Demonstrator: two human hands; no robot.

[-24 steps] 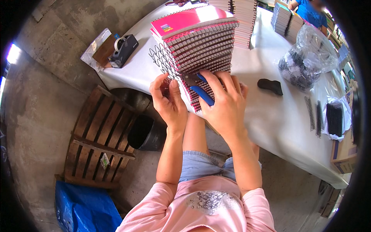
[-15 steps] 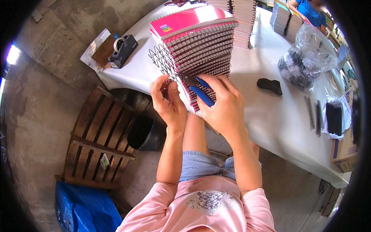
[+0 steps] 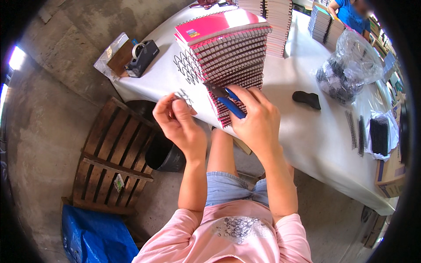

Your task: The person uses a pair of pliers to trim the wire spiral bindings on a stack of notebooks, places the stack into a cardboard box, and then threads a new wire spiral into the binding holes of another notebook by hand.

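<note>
A tall stack of pink-covered spiral notebooks [image 3: 234, 55] stands at the table's near edge, bindings facing me. Loose dark coil ends [image 3: 186, 65] stick out from its left side. My right hand [image 3: 258, 116] is wrapped round blue-handled pliers [image 3: 231, 106], their dark jaws against the stack's lower left edge. Left of the stack, my left hand [image 3: 182, 120] is closed in a pinch. A short length of spiral coil [image 3: 183, 95] shows at its fingertips; I cannot tell whether it is still joined to a notebook.
A tape dispenser [image 3: 142, 58] sits at the left table edge. On the right lie a dark object [image 3: 306, 99], loose black coils [image 3: 356, 131] and a clear bag of coils [image 3: 340, 74]. A black bin [image 3: 165, 153] and wooden slats [image 3: 112, 158] are below left. Another person [image 3: 353, 17] is far right.
My left hand has drawn away from the stack, left and slightly down, and coil now shows at its fingertips. My right hand with the pliers has barely moved.
</note>
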